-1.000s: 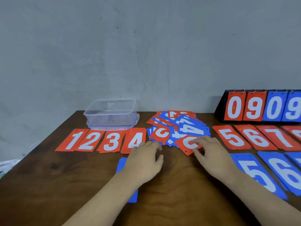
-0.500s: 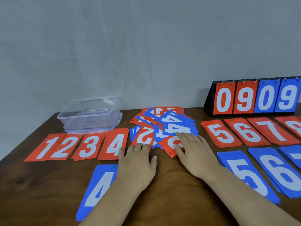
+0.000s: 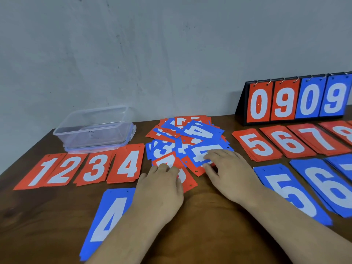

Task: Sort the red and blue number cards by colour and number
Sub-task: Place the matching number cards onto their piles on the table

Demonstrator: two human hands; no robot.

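The brown worktop (image 3: pixel 38 216) fills the lower half of the frame. At upper right stands a flip scoreboard (image 3: pixel 297 101) showing red 0 9 and blue 0 9. A clear plastic box (image 3: pixel 95 128) sits left of centre. At mid-frame lies the unsorted pile (image 3: pixel 190 136) of red and blue cards. The red row 1 2 3 4 (image 3: pixel 80 170) lies at left and the red stacks 5 6 7 8 (image 3: pixel 289 141) at right. The blue stacks 5 and 6 (image 3: pixel 297 191) lie at lower right and a blue 4 card (image 3: pixel 108 218) at lower left. The left hand (image 3: pixel 162 189) lies flat, fingers straight, on a red card (image 3: pixel 187 180) at the pile's near edge. The right hand (image 3: pixel 230 174) spreads its fingers over a blue card (image 3: pixel 198 155), thumb by the near edge; whether it pinches the card, I cannot tell.
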